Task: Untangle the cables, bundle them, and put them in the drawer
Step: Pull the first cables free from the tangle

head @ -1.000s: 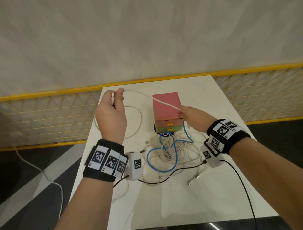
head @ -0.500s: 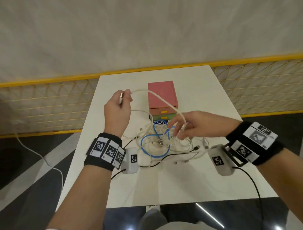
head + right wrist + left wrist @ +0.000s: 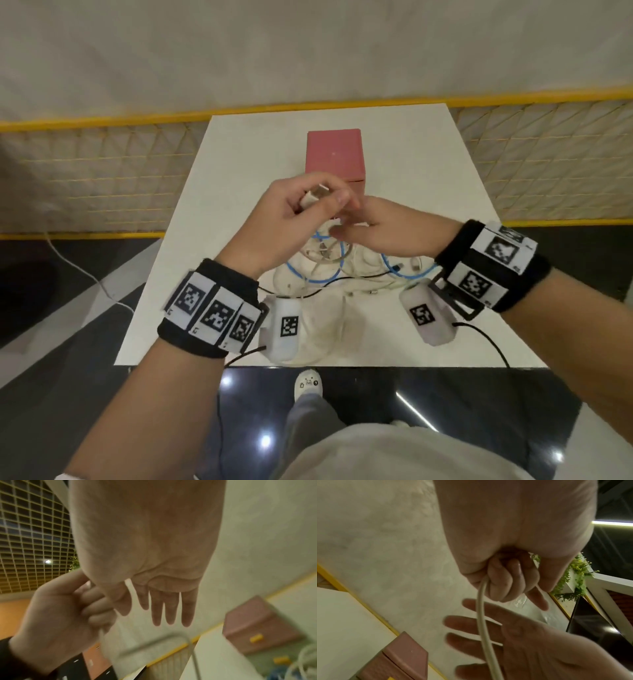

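My left hand [image 3: 322,202] grips the plug end of a white cable [image 3: 480,615], lifted above the tangle. The cable runs down from my fist [image 3: 501,582] across my right palm. My right hand [image 3: 346,233] is right beside it with straight, spread fingers [image 3: 169,609] and holds nothing. Under both hands a tangle of white, blue and black cables [image 3: 322,274] lies on the white table [image 3: 428,205]. The pink drawer unit [image 3: 334,154] stands just behind, its drawers with yellow handles [image 3: 256,638] closed.
A yellow-railed mesh fence [image 3: 85,171] runs behind and beside the table. The table's near edge [image 3: 376,366] is close to my body, with my shoe [image 3: 307,383] below it. A white cord [image 3: 78,270] lies on the floor at left.
My left hand has carried the plug end right and nearer, meeting my right hand above the tangle. My right hand has let go of the cable and spread its fingers.
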`<state>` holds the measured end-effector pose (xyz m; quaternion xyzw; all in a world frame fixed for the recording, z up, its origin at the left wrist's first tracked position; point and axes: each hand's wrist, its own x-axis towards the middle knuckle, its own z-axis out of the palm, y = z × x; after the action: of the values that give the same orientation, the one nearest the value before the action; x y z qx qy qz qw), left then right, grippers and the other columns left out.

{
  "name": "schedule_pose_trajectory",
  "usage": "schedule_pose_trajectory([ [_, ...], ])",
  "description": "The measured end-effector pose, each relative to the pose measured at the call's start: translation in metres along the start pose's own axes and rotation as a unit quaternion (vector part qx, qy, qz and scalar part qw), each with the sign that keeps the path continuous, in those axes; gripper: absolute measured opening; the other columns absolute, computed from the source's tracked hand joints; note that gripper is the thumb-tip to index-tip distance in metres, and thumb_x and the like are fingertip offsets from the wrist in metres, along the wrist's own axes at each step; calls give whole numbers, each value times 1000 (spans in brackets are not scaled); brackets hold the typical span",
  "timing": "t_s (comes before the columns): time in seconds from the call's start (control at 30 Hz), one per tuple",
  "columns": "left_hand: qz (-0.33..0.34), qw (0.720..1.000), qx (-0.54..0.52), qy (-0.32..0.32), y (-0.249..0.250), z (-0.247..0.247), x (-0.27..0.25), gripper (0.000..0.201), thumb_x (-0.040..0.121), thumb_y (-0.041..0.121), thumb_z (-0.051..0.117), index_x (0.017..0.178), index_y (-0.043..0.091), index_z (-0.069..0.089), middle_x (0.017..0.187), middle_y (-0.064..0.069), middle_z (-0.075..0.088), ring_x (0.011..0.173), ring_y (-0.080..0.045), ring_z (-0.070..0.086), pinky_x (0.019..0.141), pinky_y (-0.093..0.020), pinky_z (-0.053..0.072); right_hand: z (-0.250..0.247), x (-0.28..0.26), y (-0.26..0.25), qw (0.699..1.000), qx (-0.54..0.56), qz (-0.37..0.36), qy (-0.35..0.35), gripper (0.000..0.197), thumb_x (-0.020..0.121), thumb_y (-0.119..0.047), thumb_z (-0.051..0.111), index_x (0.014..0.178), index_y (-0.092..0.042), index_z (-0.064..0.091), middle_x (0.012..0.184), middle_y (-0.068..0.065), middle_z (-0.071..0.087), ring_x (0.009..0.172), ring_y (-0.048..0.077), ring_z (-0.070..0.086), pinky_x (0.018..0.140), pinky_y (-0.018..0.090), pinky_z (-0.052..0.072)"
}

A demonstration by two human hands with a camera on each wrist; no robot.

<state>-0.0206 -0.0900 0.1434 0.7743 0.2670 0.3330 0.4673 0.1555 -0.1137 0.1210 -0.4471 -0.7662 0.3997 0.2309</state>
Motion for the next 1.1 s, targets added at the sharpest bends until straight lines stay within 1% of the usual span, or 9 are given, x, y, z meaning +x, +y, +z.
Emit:
schedule_pose_trajectory([
  [0.13, -5, 998, -11, 58, 2, 2, 5, 5, 99, -1, 49, 101, 0, 54, 65, 23, 55, 51, 7, 46, 53, -6, 33, 45, 6, 4, 994, 76, 7, -78, 19, 100, -16, 43, 118, -20, 49, 111, -9, 62, 107, -2, 56, 96, 20, 44],
  [0.2, -17, 996, -12, 82, 2, -1, 4, 7, 102, 4, 46, 102, 3, 53, 57, 20, 51, 48, 1, 36, 49, -15, 30, 62, 3, 13, 995, 69, -4, -72, 15, 101, -18, 41, 109, -12, 53, 100, 0, 65, 98, 12, 60, 92, 29, 47],
  [0.33, -12, 984, 13, 176, 5, -19, -1, 14, 101, 18, 45, 92, 22, 56, 50, 14, 38, 48, -14, 25, 48, -35, 19, 72, -16, 43, 998, 12, 41, -51, 16, 100, -12, 39, 98, -6, 54, 88, 1, 61, 89, 16, 57, 86, 25, 44],
  [0.47, 5, 970, 19, 241, 12, -43, -5, 15, 99, 18, 45, 90, 24, 56, 52, 14, 39, 52, -11, 25, 47, -29, 20, 75, -40, 67, 993, 21, 95, -60, 22, 102, -14, 33, 96, -3, 51, 90, -1, 60, 89, 15, 56, 89, 32, 46],
  [0.57, -3, 976, 56, 209, 9, -40, -9, 15, 100, 18, 46, 91, 24, 56, 50, 15, 41, 49, -13, 22, 46, -27, 17, 78, -44, 63, 986, 105, 115, -65, 24, 103, -13, 28, 99, -4, 50, 84, 8, 62, 84, 24, 65, 83, 34, 54],
  [0.67, -5, 980, 71, 188, 7, -32, -11, 16, 102, 14, 45, 93, 21, 55, 51, 20, 48, 46, -11, 21, 44, -23, 19, 89, -46, 61, 975, 122, 146, -116, 24, 104, -17, 26, 103, -8, 48, 78, 13, 62, 71, 21, 64, 70, 32, 56],
  [0.83, -18, 985, 72, 159, 2, -18, -16, 12, 103, 14, 45, 97, 14, 56, 47, 18, 43, 44, -7, 22, 43, -21, 19, 99, -48, 72, 978, 43, 161, -122, 23, 101, -13, 31, 107, -14, 52, 90, 10, 67, 73, 6, 56, 72, 22, 49],
  [0.97, -37, 987, 61, 142, -1, -8, -21, 12, 103, 14, 46, 101, 9, 57, 46, 17, 41, 42, -3, 23, 42, -16, 21, 104, -49, 77, 971, -34, 154, -180, 22, 99, -16, 38, 107, -16, 59, 103, 6, 68, 93, 16, 61, 84, 26, 48],
  [1.1, -47, 989, 77, 118, -5, 3, -26, 15, 103, 13, 46, 103, 5, 58, 52, 24, 50, 46, -2, 31, 46, -15, 26, 107, -48, 80, 967, -58, 158, -192, 43, 94, -4, 46, 134, -20, 49, 128, 0, 57, 116, 14, 53, 98, 24, 42],
])
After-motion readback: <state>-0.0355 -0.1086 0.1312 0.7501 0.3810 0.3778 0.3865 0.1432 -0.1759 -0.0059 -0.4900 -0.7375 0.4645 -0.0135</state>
